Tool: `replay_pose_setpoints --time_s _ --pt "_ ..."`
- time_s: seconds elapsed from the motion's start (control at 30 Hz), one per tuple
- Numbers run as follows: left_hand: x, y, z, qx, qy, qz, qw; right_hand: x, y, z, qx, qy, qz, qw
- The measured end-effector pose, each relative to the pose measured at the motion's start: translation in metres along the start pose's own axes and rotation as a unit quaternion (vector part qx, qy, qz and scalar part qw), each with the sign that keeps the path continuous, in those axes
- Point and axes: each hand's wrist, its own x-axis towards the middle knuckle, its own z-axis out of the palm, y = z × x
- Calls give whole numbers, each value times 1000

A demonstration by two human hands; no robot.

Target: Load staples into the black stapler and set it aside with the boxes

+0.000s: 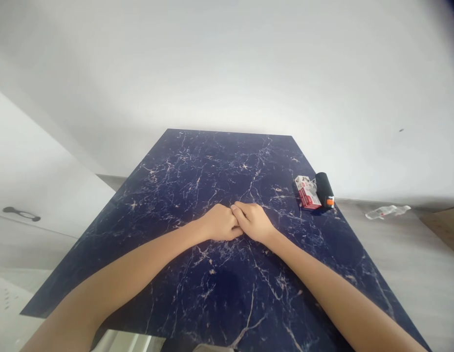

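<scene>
My left hand (223,222) and my right hand (255,222) meet over the middle of a dark blue marble-patterned table (219,166). Both hands are closed, with their fingers curled in and pressed against each other. The right thumb lies against the left hand's knuckles. No object shows in either hand, though the undersides of the fingers are hidden. To the right of my hands, a small red and white box (308,193) stands near the table's right edge. Beside it lies a black roll or cylinder (324,189) with an orange label.
Behind the table rises a white wall (227,63). On the left is a white cabinet or door with a dark handle (21,213). A clear plastic bottle (387,211) lies on the floor at the right, near a brown cardboard box (444,225).
</scene>
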Motion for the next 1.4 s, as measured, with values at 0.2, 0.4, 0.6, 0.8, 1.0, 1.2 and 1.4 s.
replay_pose_setpoints --time_s 0.2,0.4,0.6,0.8,1.0,1.2,1.4 --pt "0 1 -3 8 -9 -5 1000 0 0 0 4 2 -5 1000" --pt "0 1 -2 24 -9 -7 1000 0 1 0 8 0 -3 1000" --pt "0 0 -2 17 11 9 1000 1 0 2 25 29 4 999" --pt "-5 -2 -1 -15 150 75 986 16 28 -49 -76 207 14 975" --pt "-5 -2 -2 -25 225 113 967 23 90 -143 -330 225 201 894" --pt "-4 -1 -1 -63 251 110 959 5 142 -186 -296 45 380 875" --pt "-5 -10 -14 -102 243 119 957 6 143 -186 -301 7 385 872"
